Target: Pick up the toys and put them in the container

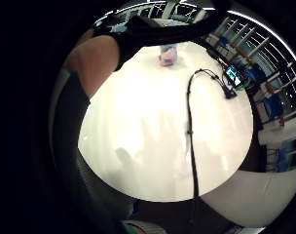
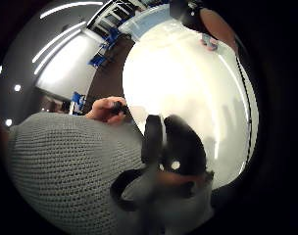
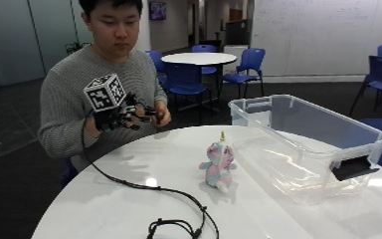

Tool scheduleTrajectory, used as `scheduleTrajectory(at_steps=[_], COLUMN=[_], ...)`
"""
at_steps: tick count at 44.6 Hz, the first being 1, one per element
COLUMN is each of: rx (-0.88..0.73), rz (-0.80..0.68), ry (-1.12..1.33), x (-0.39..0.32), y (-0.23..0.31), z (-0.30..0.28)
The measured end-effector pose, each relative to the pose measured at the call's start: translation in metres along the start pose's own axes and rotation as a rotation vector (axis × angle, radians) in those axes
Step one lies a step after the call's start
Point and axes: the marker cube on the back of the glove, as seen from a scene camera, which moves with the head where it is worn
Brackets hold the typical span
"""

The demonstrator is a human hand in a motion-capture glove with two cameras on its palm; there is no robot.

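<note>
Risk lies in the reach: the plush unicorn (image 3: 218, 167) stands upright on the table (image 3: 111, 209), just beside the clear container (image 3: 323, 144). The gloved right hand (image 3: 115, 118), well apart from the container, holds nothing, fingers loosely curled; a sideways brush could topple the toy.

R gloved hand (image 3: 115, 118) raised at chest, fingers seemingly relaxed; bare hand (image 3: 159, 115) alongside

The unicorn toy (image 3: 218, 167) stood upright on the table (image 3: 111, 209), near its middle and just beside the container (image 3: 310, 144), which sat on the table at the far side from the person. The gloved right hand (image 3: 115, 119) was raised above the table's near edge, well apart from the toy, with the bare hand (image 3: 159, 115) just beside it.
</note>
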Motion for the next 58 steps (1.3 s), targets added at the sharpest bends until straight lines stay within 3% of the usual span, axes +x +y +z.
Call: scheduleTrajectory(at_steps=[20, 24, 31, 39, 48, 58], rx=[-0.025, -0.031, -0.057, -0.115, -0.221, -0.42], rz=[0.05, 0.025, -0.005, 0.125, 0.189, 0.27], ry=[0.025, 0.046, 0.066, 0.156, 0.173, 0.204], x=[0.007, 0.01, 0.035, 0.064, 0.081, 0.108], y=[-0.019, -0.052, -0.173, -0.282, -0.313, -0.304], z=[0.0, -0.003, -0.022, -0.028, -0.003, 0.065])
